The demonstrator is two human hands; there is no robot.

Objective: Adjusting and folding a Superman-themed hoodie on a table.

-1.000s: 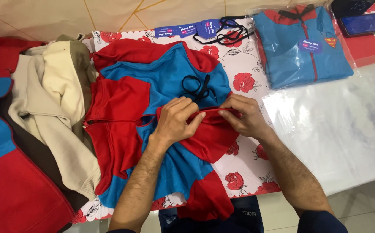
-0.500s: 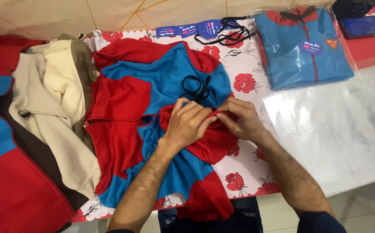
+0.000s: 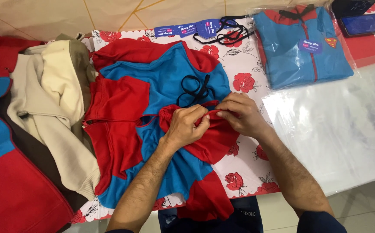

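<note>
**Both hands bunched on the red hood of a fleece jacket**

A red-and-blue fleece hooded jacket (image 3: 153, 108) lies spread on the bench (image 3: 243, 82), which is covered with a white cloth printed with red roses. The left hand (image 3: 187, 127) has its fingers curled tight, gripping the gathered edge of the red hood (image 3: 209, 138) near the middle of the garment. The right hand (image 3: 241, 114) sits just beside it, touching the same fold, fingers pressed together and pinching the red fabric. A black drawstring cord (image 3: 194, 88) loops on the blue panel just above the hands. To the left a cream and brown garment (image 3: 53, 103) lies heaped. At the far edge lie blue paper tags on black cords (image 3: 209, 29), and to the right a folded blue jacket in a clear plastic bag (image 3: 302, 47). A clear plastic sheet (image 3: 338, 125) covers the bench's right part.
</note>
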